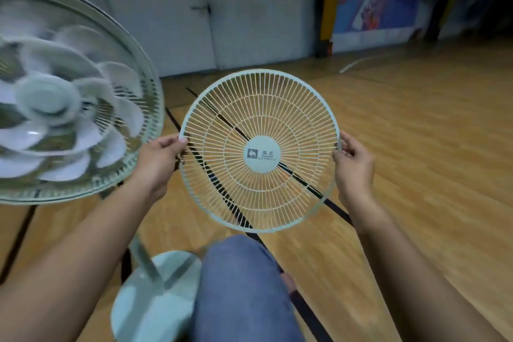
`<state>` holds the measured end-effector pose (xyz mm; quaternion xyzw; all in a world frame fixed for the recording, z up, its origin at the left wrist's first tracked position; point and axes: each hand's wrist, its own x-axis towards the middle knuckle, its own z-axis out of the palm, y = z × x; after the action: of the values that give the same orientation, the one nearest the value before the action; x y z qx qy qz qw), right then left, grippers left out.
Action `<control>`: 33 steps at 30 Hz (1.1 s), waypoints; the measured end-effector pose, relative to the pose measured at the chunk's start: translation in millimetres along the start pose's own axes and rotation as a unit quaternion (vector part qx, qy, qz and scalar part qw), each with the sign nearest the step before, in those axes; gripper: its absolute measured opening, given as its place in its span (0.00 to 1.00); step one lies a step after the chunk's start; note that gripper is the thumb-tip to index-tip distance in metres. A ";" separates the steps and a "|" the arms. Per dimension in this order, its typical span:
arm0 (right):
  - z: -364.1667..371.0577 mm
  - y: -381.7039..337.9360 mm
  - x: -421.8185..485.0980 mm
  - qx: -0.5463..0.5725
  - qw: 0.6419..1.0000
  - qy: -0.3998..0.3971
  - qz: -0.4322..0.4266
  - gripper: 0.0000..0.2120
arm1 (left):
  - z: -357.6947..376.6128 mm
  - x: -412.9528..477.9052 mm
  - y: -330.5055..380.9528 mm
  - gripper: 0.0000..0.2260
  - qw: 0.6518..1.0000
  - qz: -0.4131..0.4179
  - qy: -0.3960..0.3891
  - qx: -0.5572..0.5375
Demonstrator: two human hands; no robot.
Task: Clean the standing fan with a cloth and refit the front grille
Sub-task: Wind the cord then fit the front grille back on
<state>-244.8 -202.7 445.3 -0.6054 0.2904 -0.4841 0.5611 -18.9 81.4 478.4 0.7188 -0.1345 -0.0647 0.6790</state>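
Holding one front grille [260, 151] by its rim, left hand [159, 163] and right hand [354, 166] grips, one standing fan [69, 108] beside

The front grille [259, 151] sits mid-scene, above the wooden floor [416, 147], between the two hands: the left hand [159, 159] on its left rim, the right hand [352, 164] on its right rim. The standing fan's head [63, 97], its blades [59, 108] uncovered, is to the left of the grille, apart from it. The fan's base [150, 300] stands on the floor near and low, just left of a knee [244, 280]. A double door [205, 8] lies far behind.
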 end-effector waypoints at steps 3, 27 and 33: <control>34.4 -20.3 -11.3 0.012 0.999 -0.029 -0.014 0.22 | -41.8 -11.4 17.6 0.11 0.999 0.022 0.036 -0.023; 266.9 -93.7 -92.3 0.158 0.946 -0.280 -0.031 0.18 | -251.5 -63.9 81.5 0.10 0.927 0.199 0.279 -0.149; 293.4 -63.6 -100.1 0.165 0.939 -0.302 0.005 0.12 | -265.5 -56.8 73.4 0.09 0.921 0.209 0.284 -0.165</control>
<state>-25.7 16.6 509.1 -0.6207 0.0264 -0.3168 0.7167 -7.7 348.8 564.7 0.5403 -0.0704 0.2638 0.7960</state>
